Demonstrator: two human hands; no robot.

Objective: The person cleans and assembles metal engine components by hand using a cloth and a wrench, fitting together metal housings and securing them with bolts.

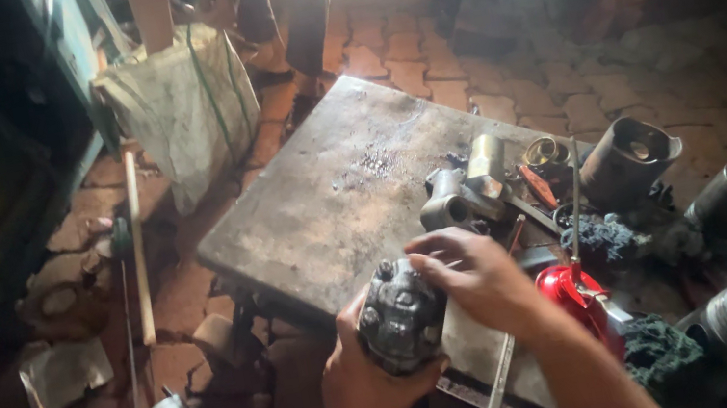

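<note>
My left hand cups a grey, greasy metal engine part from below and holds it above the near edge of a worn metal table. My right hand rests on the part's top right side, fingers curled over its edge. The part is rounded, with small bolt heads on its upper face. A long steel wrench lies on the table just below my right wrist.
On the table's right side lie a metal housing, a brass-coloured cylinder, a red oil can and dark rags. Cylinder sleeves sit on the brick floor at right. A sack and wooden stick are at left.
</note>
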